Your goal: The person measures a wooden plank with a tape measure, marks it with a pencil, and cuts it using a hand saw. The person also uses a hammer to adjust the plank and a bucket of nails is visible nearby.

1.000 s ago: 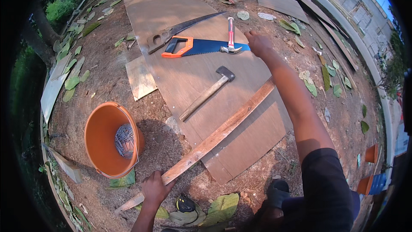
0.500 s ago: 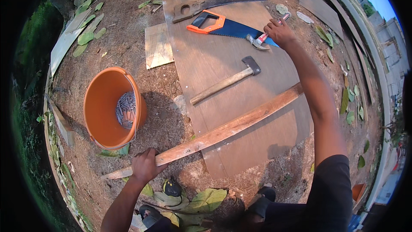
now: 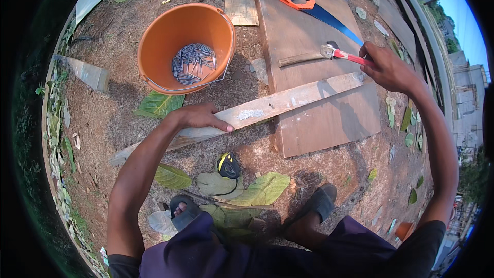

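- Hands: the two are well apart. The left hand is clamped over a long, pale, rough wooden plank; its fingers underneath are hidden. The right hand is closed around the handle of a red-handled, steel-headed claw hammer.
- Plank: its right-hand stretch lies across a broad brown plywood board; its other end reaches leftward over the bare earth. A small nail-like mark is noted on its face; whether it is a nail cannot be confirmed.
- Supply: loose grey metal nails are contained in a round orange bucket, beyond the left hand.
- Step in hand: judged to be steadying of the plank with the hammer taken up.
- Next move: a firm left-hand hold is judged to be called for, with the hammer head brought over the plank, clear of the fingers.
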